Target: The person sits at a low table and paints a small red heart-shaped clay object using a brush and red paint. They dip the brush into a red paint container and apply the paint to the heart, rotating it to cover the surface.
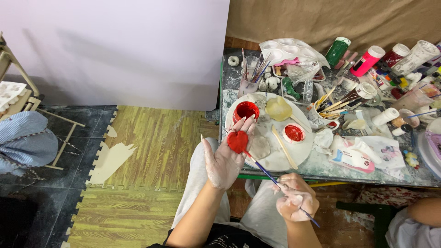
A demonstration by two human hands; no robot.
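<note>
left hand [226,161]: palm up, fingers spread flat, smeared with white; a small red-painted heart-shaped clay piece [238,141] lay on the fingers, not clamped.
right hand [296,200]: fingers pinched narrow around the blue handle of a thin paintbrush [268,174], also white-smeared.
brush tip: touched the lower edge of the red heart; handle ran down-right through the right hand and out behind it.
heart position: on the left hand's fingers, just in front of the table's near edge, over the rim of the round white board [275,158].
round white board: sat on the paint-spattered grey table [321,165]; held an open tub of red paint [245,110] by the left fingertips, a red-smeared round lid [293,132], a pale yellowish clay lump [278,108], a flat grey clay piece [260,147] and a wooden stick [284,147].
table back: clear cup of brushes [251,69], white well palette [287,49], green paint bottle [338,50], pink paint bottle [367,60], lying on their sides.
table right: crumpled white wipe packet [353,154], near the board.
lap: light grey trousers [202,174] under both hands.
floor: wood-pattern foam mats [151,151] left of the person.
far left: another person's striped blue sleeve [25,140], well apart from the hands.
</note>
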